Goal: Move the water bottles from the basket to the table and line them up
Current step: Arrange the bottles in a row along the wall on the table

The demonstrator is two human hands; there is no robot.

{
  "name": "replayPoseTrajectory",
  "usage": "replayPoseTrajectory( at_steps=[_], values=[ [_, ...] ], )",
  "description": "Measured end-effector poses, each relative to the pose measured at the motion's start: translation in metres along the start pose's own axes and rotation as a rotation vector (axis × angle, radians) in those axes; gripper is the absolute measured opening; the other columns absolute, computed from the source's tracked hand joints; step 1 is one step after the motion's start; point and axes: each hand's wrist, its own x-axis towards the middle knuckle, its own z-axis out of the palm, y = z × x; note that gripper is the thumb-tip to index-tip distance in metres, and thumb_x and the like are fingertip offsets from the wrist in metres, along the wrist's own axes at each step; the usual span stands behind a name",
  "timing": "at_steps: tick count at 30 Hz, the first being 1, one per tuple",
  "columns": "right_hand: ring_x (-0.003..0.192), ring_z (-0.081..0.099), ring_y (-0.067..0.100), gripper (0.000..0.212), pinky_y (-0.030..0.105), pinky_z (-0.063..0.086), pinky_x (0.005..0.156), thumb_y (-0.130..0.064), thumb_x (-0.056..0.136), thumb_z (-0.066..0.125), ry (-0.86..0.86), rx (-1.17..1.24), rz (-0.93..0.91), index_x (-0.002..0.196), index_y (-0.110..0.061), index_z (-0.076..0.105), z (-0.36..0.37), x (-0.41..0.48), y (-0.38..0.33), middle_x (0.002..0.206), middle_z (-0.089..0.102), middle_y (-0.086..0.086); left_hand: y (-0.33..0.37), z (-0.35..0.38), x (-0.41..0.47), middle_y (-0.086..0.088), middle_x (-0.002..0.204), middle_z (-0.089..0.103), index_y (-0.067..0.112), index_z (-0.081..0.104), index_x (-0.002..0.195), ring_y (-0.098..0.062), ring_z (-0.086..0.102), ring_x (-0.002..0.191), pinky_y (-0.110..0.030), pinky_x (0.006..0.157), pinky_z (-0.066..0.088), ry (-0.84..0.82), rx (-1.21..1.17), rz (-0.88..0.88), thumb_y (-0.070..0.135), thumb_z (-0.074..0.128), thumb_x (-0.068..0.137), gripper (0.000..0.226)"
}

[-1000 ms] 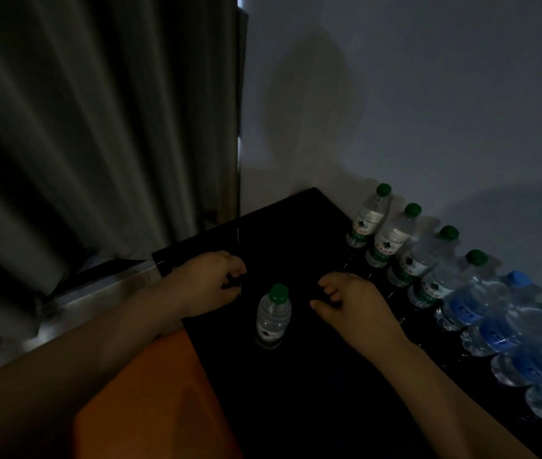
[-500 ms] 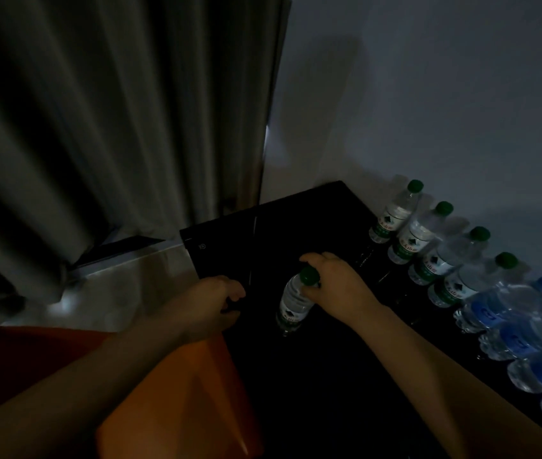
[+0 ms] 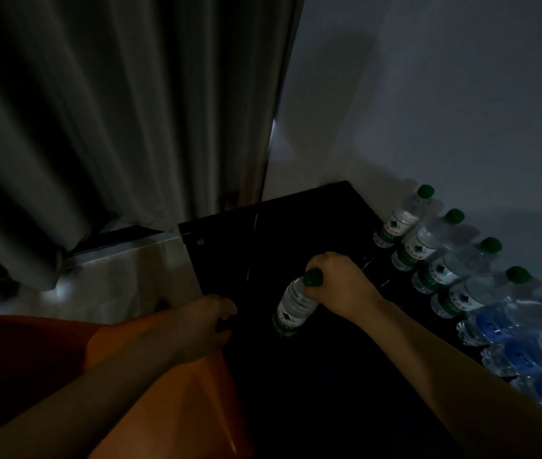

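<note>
A green-capped water bottle [image 3: 292, 308] stands tilted on the black table [image 3: 296, 226], and my right hand [image 3: 339, 283] is closed around its neck and cap. My left hand [image 3: 206, 323] is curled at the table's left edge, above the orange basket [image 3: 170, 409]; whether it grips the edge is unclear. Along the wall runs a line of several green-capped bottles [image 3: 428, 240], followed by several blue-capped bottles [image 3: 521, 336] toward the lower right.
A grey curtain [image 3: 113, 127] hangs at the left, and a plain wall [image 3: 445, 111] backs the table. Pale floor [image 3: 113, 279] shows between curtain and table. The room is dim.
My right hand reached the lone bottle and closed on its top, and the bottle now leans. The view has shifted left. My left hand stays at the table edge.
</note>
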Motion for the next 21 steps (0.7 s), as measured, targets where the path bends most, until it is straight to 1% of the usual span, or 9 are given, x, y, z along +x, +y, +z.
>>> replayPoseTrajectory(
  at_steps=[2,4,7,9,11,13,14,18,21],
  values=[
    [0.080,0.058,0.023,0.016,0.027,0.042,0.060,-0.016,0.079,0.070,-0.004,-0.004,-0.006,0.083,-0.005,0.059,-0.008,0.005,0.007,0.090,0.057,0.010,-0.003,0.004,0.007,0.000,0.122,0.058,0.017,0.055,0.124,-0.014,0.056,0.111,-0.024,0.093,0.044,0.004,0.014,0.000,0.025,0.060,0.088,0.037],
    [0.082,0.058,0.025,0.020,0.031,0.046,0.066,-0.018,0.081,0.069,-0.013,-0.006,-0.011,0.090,-0.003,0.061,-0.019,0.011,0.013,0.094,0.058,0.011,-0.004,0.008,0.016,0.002,0.119,0.058,0.019,0.055,0.123,-0.013,0.057,0.110,-0.021,0.090,0.043,0.005,0.013,0.004,0.027,0.061,0.087,0.038],
    [0.082,0.059,0.025,0.021,0.033,0.046,0.068,-0.019,0.080,0.070,0.047,-0.017,-0.026,0.089,-0.002,0.063,-0.037,0.022,0.023,0.094,0.060,0.014,-0.001,0.014,0.033,0.003,0.122,0.057,0.021,0.053,0.128,-0.012,0.057,0.110,-0.017,0.087,0.041,0.007,0.008,0.006,0.030,0.061,0.087,0.042],
    [0.083,0.060,0.026,0.020,0.035,0.047,0.070,-0.016,0.079,0.071,0.102,-0.018,-0.025,0.089,0.000,0.064,-0.047,0.031,0.031,0.093,0.061,0.016,0.002,0.020,0.047,0.002,0.124,0.056,0.022,0.052,0.129,-0.011,0.056,0.113,-0.016,0.088,0.039,0.008,0.006,0.009,0.030,0.059,0.088,0.042],
    [0.084,0.059,0.027,0.020,0.032,0.044,0.068,-0.014,0.079,0.070,0.137,-0.033,-0.022,0.090,0.002,0.065,-0.058,0.042,0.040,0.094,0.062,0.017,0.006,0.026,0.061,0.001,0.124,0.057,0.021,0.053,0.128,-0.011,0.055,0.113,-0.012,0.086,0.035,0.007,-0.001,0.016,0.030,0.058,0.088,0.041],
    [0.083,0.059,0.025,0.021,0.030,0.039,0.061,-0.015,0.080,0.070,0.148,-0.053,0.001,0.093,0.000,0.065,-0.070,0.057,0.052,0.095,0.063,0.016,0.010,0.032,0.076,0.000,0.124,0.057,0.020,0.053,0.128,-0.012,0.054,0.114,-0.008,0.082,0.031,-0.003,0.000,0.027,0.030,0.057,0.089,0.041],
    [0.083,0.059,0.025,0.021,0.029,0.037,0.060,-0.016,0.079,0.070,0.152,-0.070,0.016,0.094,-0.001,0.065,-0.076,0.064,0.057,0.094,0.063,0.015,0.012,0.033,0.082,-0.001,0.124,0.056,0.020,0.053,0.129,-0.014,0.054,0.114,-0.010,0.084,0.032,-0.010,0.005,0.030,0.031,0.056,0.089,0.041],
    [0.086,0.061,0.027,0.023,0.029,0.040,0.064,-0.016,0.078,0.070,0.177,-0.097,0.066,0.093,0.001,0.067,-0.100,0.097,0.088,0.090,0.064,0.014,0.022,0.037,0.117,-0.004,0.120,0.057,0.019,0.054,0.127,-0.017,0.056,0.110,-0.022,0.092,0.043,-0.009,0.002,0.017,0.031,0.058,0.089,0.040],
    [0.077,0.057,0.023,0.021,0.027,0.038,0.062,-0.014,0.079,0.069,0.208,-0.070,0.129,0.092,0.002,0.066,-0.112,0.119,0.114,0.088,0.063,0.014,0.030,0.037,0.143,-0.002,0.118,0.057,0.020,0.055,0.124,-0.016,0.056,0.109,-0.026,0.092,0.045,-0.013,0.004,0.006,0.035,0.055,0.091,0.037]
  ],
)
